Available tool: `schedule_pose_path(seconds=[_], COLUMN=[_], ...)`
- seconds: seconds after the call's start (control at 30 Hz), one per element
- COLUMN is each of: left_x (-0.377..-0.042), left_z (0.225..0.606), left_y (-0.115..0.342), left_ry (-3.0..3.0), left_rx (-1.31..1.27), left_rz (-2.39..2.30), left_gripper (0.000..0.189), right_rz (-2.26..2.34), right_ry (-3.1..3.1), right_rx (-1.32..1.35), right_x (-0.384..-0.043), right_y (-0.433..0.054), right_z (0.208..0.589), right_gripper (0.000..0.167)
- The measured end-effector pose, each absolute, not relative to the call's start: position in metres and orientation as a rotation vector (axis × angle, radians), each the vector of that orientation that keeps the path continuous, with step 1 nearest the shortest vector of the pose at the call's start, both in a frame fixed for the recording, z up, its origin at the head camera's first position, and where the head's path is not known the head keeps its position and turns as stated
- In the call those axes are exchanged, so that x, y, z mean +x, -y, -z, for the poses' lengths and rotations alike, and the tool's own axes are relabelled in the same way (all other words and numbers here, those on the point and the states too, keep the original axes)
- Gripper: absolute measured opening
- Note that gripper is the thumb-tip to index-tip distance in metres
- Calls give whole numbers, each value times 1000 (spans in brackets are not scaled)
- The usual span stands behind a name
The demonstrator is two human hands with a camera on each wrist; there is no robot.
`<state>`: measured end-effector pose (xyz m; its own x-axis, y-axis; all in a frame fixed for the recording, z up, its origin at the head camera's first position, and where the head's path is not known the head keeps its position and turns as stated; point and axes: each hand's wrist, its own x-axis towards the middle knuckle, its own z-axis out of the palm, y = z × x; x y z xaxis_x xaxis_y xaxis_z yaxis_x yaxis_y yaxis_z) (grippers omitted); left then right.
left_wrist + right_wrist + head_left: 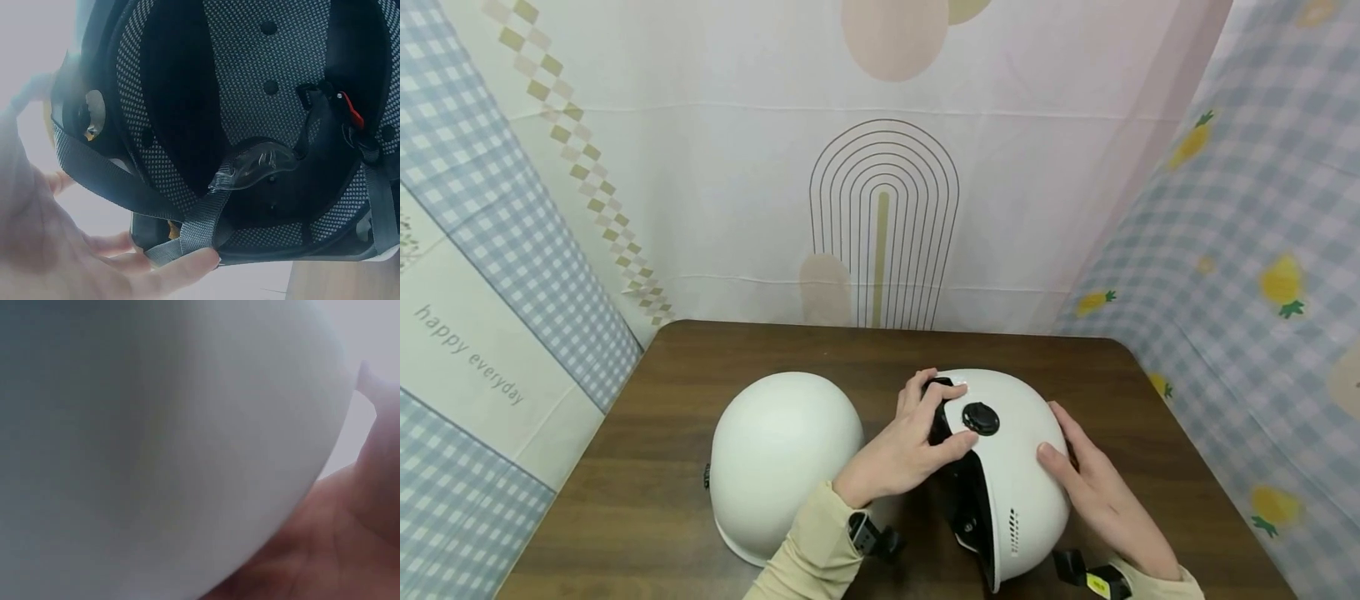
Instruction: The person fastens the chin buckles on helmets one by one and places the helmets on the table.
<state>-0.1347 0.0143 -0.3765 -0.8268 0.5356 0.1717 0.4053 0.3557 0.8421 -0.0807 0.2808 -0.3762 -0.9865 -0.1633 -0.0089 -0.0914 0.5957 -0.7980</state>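
A white helmet [1015,467] with a round black knob [981,419] and a row of vent slots is tilted on its side at the right of the table. My left hand [910,450] grips its rim beside the knob, thumb on the shell. In the left wrist view the dark padded lining [269,81] shows, with a black chin strap [119,181], a clear plastic chin piece [256,165] and a red buckle tab [352,111]. My right hand [1101,492] holds the shell's right side, thumb and fingers apart. Its wrist view is mostly white shell [187,450].
A second white helmet [786,458], dome up, stands on the brown wooden table [625,475] left of my left forearm. Behind the table hangs a patterned cloth [737,192], and blue checked cloth [1262,350] drapes along the right side.
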Motion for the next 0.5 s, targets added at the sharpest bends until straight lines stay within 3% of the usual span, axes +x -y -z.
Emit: schedule_pose_path(seconds=[0.5], left_x=[-129], left_z=[375], left_y=[-5], left_ry=[-2453], left_rx=[805], left_rz=[-1446], left_gripper=[57], right_rz=[1471], right_ry=[-2686], right_rx=[-291], right_x=[-79], right_y=[-288], right_z=[385], right_gripper=[58])
